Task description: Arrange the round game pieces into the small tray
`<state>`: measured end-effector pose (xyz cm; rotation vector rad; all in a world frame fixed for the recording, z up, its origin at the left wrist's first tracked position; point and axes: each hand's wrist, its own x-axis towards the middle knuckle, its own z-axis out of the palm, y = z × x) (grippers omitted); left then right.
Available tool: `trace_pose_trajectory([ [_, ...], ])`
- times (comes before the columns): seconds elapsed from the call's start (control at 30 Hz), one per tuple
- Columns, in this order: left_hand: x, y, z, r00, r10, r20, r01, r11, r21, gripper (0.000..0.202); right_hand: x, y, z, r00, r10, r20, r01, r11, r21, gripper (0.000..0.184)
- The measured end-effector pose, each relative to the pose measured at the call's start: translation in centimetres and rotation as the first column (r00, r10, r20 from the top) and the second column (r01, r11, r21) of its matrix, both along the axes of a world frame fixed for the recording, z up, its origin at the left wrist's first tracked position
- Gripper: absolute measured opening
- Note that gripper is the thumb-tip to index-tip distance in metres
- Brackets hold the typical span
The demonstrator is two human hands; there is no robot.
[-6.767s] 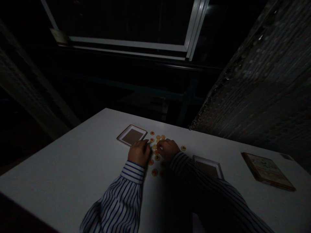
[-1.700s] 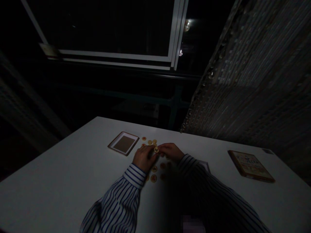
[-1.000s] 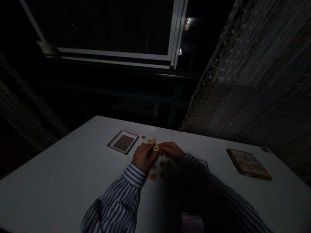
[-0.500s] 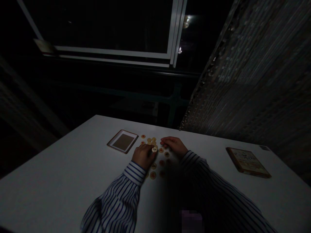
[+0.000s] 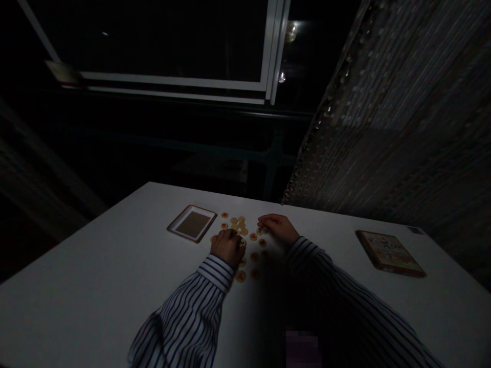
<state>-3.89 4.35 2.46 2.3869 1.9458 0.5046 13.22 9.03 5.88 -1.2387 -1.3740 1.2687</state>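
Two striped sleeves (image 5: pixel 187 312), 1 per arm, reach in from the bottom of the frame over a white counter (image 5: pixel 107 266). L hand (image 5: pixel 226 246), lower ctr., is bent palm-down w/ a black-marked disc (image 5: pixel 242 243) at its thumb side; can't tell if it's pinched. R hand (image 5: pixel 280 230), just right of ctr., has its fingers curled together, tips at a 2nd black-marked disc (image 5: pixel 260 231); grip likewise unclear. Approx. 16 round discs lie b/w and around the hands, lower ctr., incl. abt. 6 w/ red marks and 5 plain-faced in a cluster beyond the L hand; some are part-hidden or too dim to read. One shallow tray (image 5: pixel 193 225) sits left of them; 1 patterned box (image 5: pixel 390 251) lies at lower right, w/ 1 small dark rectangle (image 5: pixel 415 230) behind it. Farther back: 1 beaded curtain (image 5: pixel 383 128), upper right, and 1 pale window frame (image 5: pixel 172 78), upper left to ctr.
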Motion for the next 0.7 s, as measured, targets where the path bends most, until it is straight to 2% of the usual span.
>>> trace_pose_trajectory([
  [0.47, -0.1, 0.2, -0.3, 1.000, 0.015, -0.019, -0.016, 0.999, -0.037, 0.024, 0.0, 0.1, -0.8, 0.997, 0.039, 0.072, -0.039, 0.999, 0.007, 0.018],
  [0.6, -0.2, 0.1, -0.2, 1.000, -0.002, -0.030, 0.000, 0.999, -0.054, 0.026, -0.3, 0.0, -0.9, 0.984, 0.054, 0.170, -0.064, 0.997, 0.053, 0.019],
  [0.7, -0.4, 0.1, 0.0, 1.000, -0.017, -0.017, 0.016, 0.998, -0.054, 0.030, -0.6, -0.1, -1.1, 0.947, 0.056, 0.317, -0.101, 0.987, 0.127, 0.018],
])
